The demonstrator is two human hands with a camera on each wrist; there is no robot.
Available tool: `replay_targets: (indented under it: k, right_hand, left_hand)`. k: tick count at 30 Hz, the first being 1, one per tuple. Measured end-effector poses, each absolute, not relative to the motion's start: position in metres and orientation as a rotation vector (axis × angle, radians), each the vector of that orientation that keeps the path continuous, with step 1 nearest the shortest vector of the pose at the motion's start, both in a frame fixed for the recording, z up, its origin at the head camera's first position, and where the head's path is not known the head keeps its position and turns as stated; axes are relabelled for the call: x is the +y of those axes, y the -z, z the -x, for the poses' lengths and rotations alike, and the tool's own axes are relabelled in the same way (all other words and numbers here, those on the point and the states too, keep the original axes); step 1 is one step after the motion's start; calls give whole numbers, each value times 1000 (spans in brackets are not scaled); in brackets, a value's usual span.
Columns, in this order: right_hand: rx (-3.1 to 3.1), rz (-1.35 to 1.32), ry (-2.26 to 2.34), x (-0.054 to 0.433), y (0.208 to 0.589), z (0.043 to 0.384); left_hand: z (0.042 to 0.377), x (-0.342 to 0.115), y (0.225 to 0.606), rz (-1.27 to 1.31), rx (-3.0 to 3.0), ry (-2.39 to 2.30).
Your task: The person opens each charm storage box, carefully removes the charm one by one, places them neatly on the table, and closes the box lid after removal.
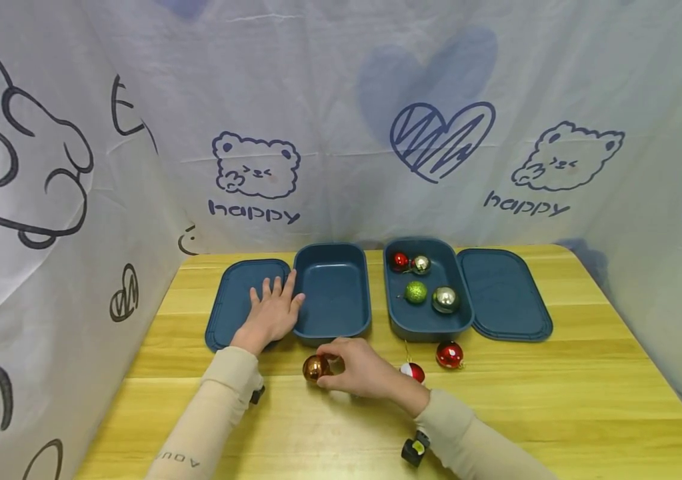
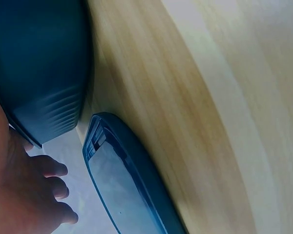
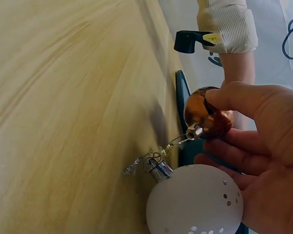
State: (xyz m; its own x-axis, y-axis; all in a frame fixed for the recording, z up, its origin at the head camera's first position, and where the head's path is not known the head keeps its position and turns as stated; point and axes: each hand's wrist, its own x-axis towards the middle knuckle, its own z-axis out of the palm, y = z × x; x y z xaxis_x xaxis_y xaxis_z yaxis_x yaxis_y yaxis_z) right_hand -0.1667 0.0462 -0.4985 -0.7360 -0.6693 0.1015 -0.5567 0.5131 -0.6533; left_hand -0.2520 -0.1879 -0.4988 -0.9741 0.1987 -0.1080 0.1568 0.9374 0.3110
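"What does the head view show?"
"The right hand [image 1: 355, 367] pinches a copper ball [image 1: 315, 368] at six o'clock from the left box [image 1: 331, 297]. The left hand [image 1: 275, 313] is at nine, fingers spread, gripping nothing."
"And the left wrist view?"
"That hand at eight o'clock, the box at ten."
"The right wrist view?"
"Thumb and fingers hold the ball's sides; its cap [image 3: 195, 130] points to seven. A white ball [image 3: 193, 204] is at six, whether held, nobody can tell."
"Handling?"
"The copper one's probably light, stiff, slick, perhaps brittle: best held gently round its middle."
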Motion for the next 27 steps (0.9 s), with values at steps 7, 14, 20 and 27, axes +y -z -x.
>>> replay_targets:
  k: [7,14,20,27]
  right_hand:
    - [2584,1089,971,46,497,168]
    - [2589,1113,852,43,498,170]
    - [2586,1118,791,41,499,171]
    - [2572,1114,772,40,500,171]
  left_hand:
    - [253,-188,500,-272,2957,-464]
    - [253,-188,502,-266,2958,-469]
    - [252,-188,502,-270,2958,-467]
    - [252,-188,502,-270,2959,-468]
